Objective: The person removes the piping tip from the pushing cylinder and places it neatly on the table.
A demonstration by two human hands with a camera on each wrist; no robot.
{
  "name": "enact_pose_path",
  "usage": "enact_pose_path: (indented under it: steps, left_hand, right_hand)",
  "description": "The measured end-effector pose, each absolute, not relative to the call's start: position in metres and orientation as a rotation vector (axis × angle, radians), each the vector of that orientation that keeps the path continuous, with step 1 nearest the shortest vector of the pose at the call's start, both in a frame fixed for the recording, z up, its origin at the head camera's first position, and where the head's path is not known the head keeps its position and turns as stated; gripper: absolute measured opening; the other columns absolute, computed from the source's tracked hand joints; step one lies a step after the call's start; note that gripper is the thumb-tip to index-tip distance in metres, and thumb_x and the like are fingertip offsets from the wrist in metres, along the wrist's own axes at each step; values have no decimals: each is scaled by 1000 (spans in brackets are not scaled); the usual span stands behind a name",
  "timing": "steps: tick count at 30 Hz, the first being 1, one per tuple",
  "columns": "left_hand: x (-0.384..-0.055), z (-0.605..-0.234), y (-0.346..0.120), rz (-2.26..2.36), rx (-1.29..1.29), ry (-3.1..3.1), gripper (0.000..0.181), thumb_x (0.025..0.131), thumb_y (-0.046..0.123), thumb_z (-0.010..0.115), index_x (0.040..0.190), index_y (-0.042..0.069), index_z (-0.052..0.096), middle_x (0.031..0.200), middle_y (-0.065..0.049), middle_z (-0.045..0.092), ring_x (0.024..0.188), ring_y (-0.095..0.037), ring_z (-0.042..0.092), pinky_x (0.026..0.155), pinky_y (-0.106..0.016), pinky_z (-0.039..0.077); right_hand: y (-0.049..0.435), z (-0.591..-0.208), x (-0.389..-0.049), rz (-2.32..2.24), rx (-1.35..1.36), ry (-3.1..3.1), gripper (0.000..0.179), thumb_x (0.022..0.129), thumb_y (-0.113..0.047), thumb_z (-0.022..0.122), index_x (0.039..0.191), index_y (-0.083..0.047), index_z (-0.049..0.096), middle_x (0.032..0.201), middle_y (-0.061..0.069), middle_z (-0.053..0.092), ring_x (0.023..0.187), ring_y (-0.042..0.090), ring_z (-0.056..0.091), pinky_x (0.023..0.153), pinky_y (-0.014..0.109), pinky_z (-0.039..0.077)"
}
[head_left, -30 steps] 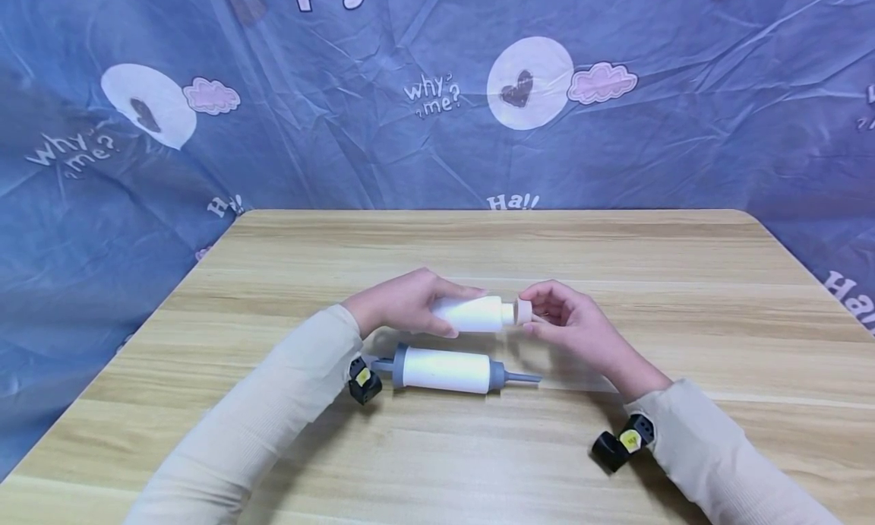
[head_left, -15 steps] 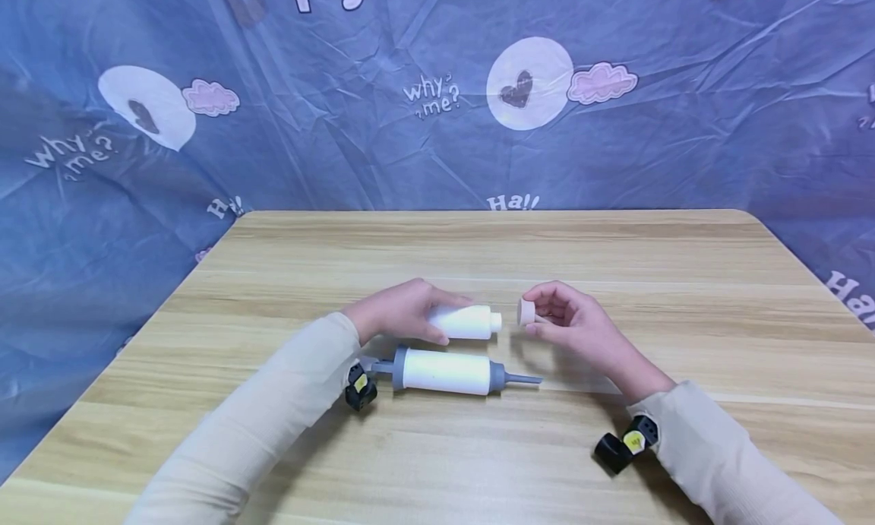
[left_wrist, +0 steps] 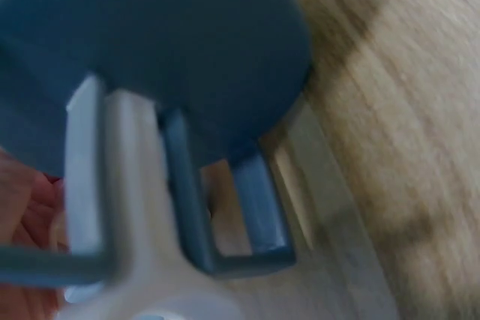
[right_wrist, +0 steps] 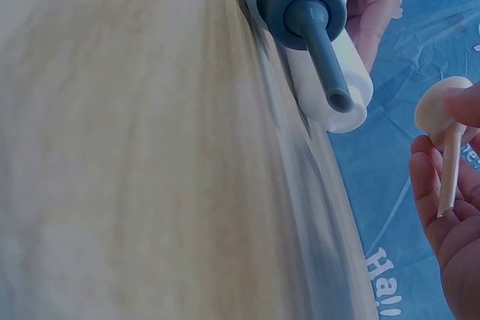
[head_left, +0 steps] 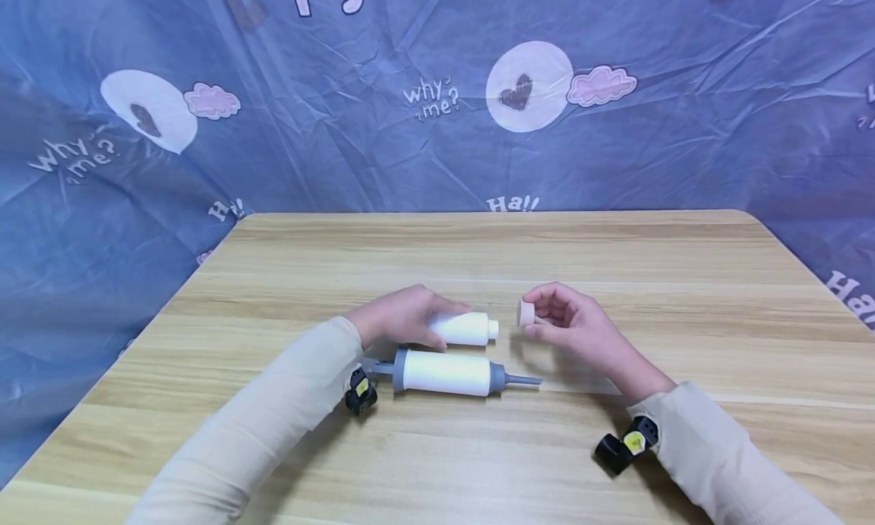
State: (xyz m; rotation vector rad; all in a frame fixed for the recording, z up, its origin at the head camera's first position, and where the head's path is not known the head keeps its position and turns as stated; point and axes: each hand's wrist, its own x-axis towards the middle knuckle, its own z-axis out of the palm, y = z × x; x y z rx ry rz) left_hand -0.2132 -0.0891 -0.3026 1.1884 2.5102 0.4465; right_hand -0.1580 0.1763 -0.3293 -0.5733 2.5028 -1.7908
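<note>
A white bottle [head_left: 468,329] with a short bare neck lies on its side, neck pointing right. My left hand [head_left: 403,316] grips its rear part from above, thumb on the near side and fingers on the far side. Off to the right, my right hand [head_left: 574,320] pinches a pale cap with a thin spout [head_left: 525,313]; a gap separates it from the bottle's neck. In the right wrist view the spout [right_wrist: 450,170] hangs down beside the curled fingers. Just in front of the bottle lies a white cylinder with grey ends [head_left: 447,371] and a thin grey nozzle.
The wooden table [head_left: 478,449] reaches to a blue printed cloth [head_left: 342,130] hanging behind it. The grey end disc [left_wrist: 165,35] and handle loops of the cylinder fill much of the left wrist view, close to the left wrist.
The bottle has come away from the cap, moving left and down toward the table with the left hand. The right hand has stayed nearly still with the cap.
</note>
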Motion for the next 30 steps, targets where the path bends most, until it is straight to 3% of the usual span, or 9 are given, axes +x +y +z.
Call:
enact_pose_path:
  steps: [21, 26, 30]
  left_hand:
    - [-212, -300, -87, 618, 1219, 2530, 62, 78, 22, 74, 133, 10, 50, 133, -5, 52, 122, -19, 50, 103, -29, 37]
    - [-204, -296, -78, 823, 1245, 2551, 59, 79, 22, 73, 132, 7, 51, 131, -8, 54, 116, -21, 55, 99, -27, 40]
    - [-197, -295, -72, 1008, 1212, 2517, 55, 81, 18, 71, 131, 7, 52, 128, -10, 56, 107, -23, 61, 93, -25, 45]
  right_hand:
    - [173, -329, -156, -1791, -529, 2473, 38, 80, -3, 68, 114, 8, 54, 98, 14, 63, 86, 7, 60, 77, 21, 50]
    - [172, -328, -155, -1811, -525, 2441, 39, 81, -4, 68, 115, 8, 54, 98, 12, 64, 86, 8, 61, 77, 22, 51]
    - [170, -328, -155, -1838, -495, 2394, 40, 82, -5, 68, 117, 7, 53, 96, 3, 66, 86, 8, 63, 78, 23, 52]
